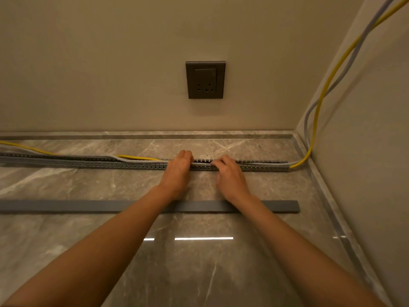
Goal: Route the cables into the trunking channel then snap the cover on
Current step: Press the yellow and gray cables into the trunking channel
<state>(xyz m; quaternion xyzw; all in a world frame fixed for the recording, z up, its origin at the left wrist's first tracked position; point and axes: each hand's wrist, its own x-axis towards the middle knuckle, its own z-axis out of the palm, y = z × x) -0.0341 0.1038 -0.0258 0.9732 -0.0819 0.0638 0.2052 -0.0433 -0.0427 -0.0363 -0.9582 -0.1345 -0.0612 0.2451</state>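
Two bare forearms reach out over a glossy marble floor (221,273) and cross a flat grey cover (66,206). The cover lies loose, parallel to the back wall and well short of it.

Past it, the left hand (180,168) has its fingers (186,156) hooked over the top of the slotted grey trunking channel (132,166), which runs along the floor near the back wall towards the right corner. Just beside it, the right hand (230,175) has its fingers (218,162) bent down onto the channel's top. Whether they pinch a cable there I cannot tell.

Right of the hands, the yellow cable (332,69) and grey cable (354,52) sit in the channel, leave its end and climb the right corner. Left of the hands, both ride above its far edge.

On the back wall above is a dark socket (205,80).
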